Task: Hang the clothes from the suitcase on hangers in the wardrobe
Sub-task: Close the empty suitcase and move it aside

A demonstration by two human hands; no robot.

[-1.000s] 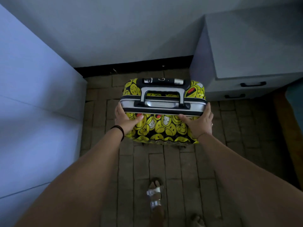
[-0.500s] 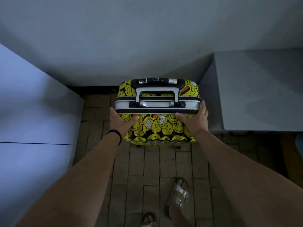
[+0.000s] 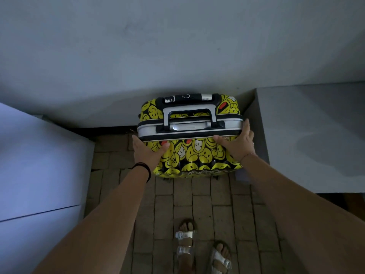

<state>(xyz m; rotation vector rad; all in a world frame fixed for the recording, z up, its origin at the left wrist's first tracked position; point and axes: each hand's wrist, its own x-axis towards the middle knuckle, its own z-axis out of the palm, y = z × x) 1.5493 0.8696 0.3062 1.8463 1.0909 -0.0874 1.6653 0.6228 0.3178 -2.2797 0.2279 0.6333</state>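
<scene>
brick floor [image 3: 197, 198] under a grey wall [image 3: 177, 46] – closed yellow smiley suitcase [image 3: 189, 128] standing upright at centre frame, by the wall. gripped at both sides – left hand [image 3: 147, 153], right hand [image 3: 240, 144], fingers [image 3: 246, 125] round the edges, thumbs across the front.

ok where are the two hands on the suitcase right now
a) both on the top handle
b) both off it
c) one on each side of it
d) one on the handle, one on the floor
c: the left hand holds the left side of the suitcase and the right hand holds the right side, with the handle on top untouched.
</scene>
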